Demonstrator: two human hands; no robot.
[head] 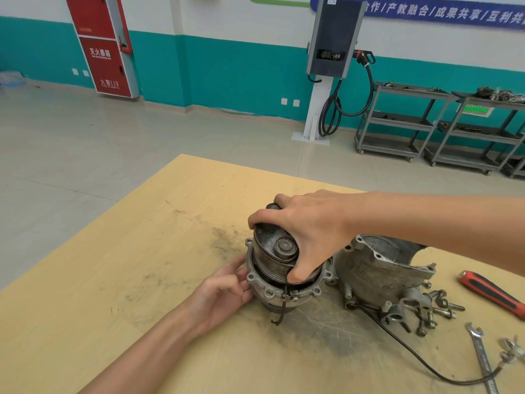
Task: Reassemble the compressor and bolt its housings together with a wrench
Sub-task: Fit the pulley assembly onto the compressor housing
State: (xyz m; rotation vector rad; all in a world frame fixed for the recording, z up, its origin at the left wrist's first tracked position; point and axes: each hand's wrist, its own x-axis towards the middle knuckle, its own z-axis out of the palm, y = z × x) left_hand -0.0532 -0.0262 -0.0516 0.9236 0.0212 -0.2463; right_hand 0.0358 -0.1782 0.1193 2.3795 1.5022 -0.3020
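Note:
A round flanged compressor housing point(257, 278) stands on the wooden table point(159, 280). A dark cylindrical inner part point(272, 245) sits tilted in its mouth. My right hand point(306, 234) grips this part from above, thumb on its near side. My left hand point(227, 288) holds the housing's left side with straight fingers. A second, open housing point(380, 265) lies on its side just to the right. Several bolts point(437, 305) are scattered beside it. A wrench point(481, 354) lies near the right front edge.
A red-and-black tool handle point(494, 291) lies at the far right. A thin black cable point(412, 354) runs from the second housing across the table. Beyond the table is open floor, with metal shelf carts point(397, 120) and a charging post point(332, 38) at the wall.

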